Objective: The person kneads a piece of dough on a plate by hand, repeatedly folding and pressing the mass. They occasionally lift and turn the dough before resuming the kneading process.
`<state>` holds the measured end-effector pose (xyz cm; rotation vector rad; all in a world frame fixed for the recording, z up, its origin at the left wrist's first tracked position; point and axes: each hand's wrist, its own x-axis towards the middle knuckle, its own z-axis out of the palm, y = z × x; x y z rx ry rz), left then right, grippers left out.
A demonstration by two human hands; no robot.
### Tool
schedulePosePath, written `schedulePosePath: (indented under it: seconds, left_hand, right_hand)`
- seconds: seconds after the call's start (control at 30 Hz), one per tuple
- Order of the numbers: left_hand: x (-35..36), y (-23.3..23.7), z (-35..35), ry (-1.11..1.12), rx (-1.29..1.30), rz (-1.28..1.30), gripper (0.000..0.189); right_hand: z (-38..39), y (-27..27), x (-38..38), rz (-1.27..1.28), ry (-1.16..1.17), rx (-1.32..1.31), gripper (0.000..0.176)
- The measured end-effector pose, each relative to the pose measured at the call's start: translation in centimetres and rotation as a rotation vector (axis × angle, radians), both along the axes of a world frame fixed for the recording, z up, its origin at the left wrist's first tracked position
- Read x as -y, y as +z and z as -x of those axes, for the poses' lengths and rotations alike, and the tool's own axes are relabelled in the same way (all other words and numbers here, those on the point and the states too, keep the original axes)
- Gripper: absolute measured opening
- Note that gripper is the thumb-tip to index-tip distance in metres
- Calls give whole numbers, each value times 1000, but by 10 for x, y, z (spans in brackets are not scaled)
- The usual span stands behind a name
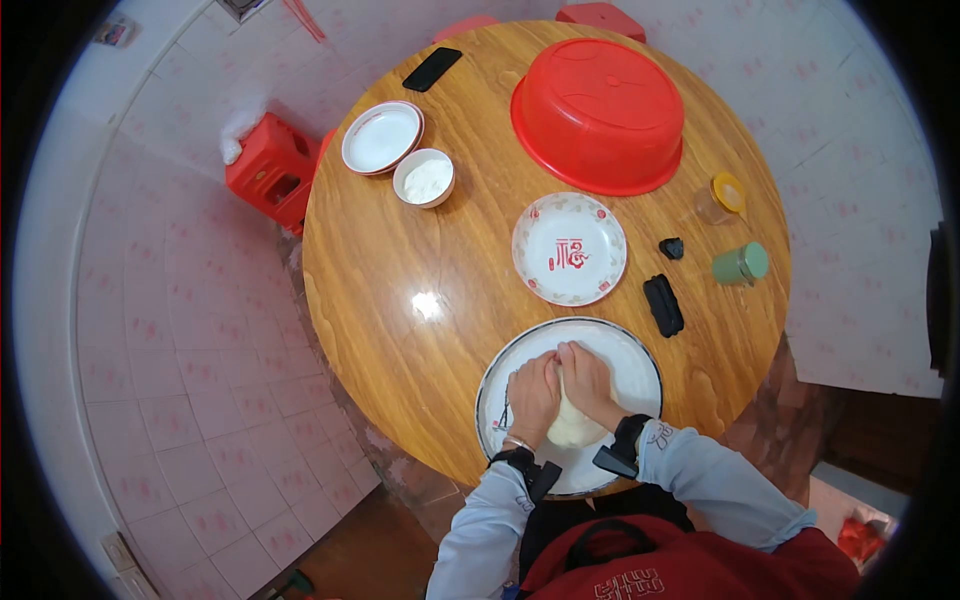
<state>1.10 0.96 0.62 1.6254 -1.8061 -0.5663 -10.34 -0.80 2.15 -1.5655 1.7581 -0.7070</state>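
A pale lump of dough lies in a large white plate with a dark rim at the near edge of the table. Both hands grip the far end of the dough, side by side with their fingertips nearly meeting. My left hand is curled over its left side, and my right hand covers the right side. The fingers' undersides are hidden, while the near part of the dough shows between my wrists. Just beyond the hands stands a white plate with a red character.
On the round wooden table sit an upturned red basin, a bowl of white powder, stacked plates, a phone, a yellow-lidded jar, a green container and a black case. Red stools stand around it.
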Motion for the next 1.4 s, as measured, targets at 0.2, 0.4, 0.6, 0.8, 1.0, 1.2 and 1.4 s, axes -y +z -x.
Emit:
schedulePosePath:
  seconds: [0.2,0.4,0.6,0.8,1.0,1.2,1.4]
  left_hand:
    - [5,14,2,19,-30,-220,29]
    - [7,63,25,-422,117,-66,29]
    - [-5,20,58,159,-446,90,32]
    - [-17,-7,29,394,-433,-237,42]
    - [-44,15,46,368,-373,-152,42]
    - [-101,31,66,272,-194,85,29]
    - [-121,1,56,88,-157,225,33]
  right_hand:
    - [8,-21,1,-199,-83,80,36]
    - [28,-32,-42,-186,-466,687,32]
    - [64,-41,-13,-135,-267,314,42]
    - [50,-60,32,-327,71,378,61]
    - [56,7,19,-486,61,482,59]
    - [51,56,-77,362,225,56,18]
    - [52,33,-106,552,273,-17,19]
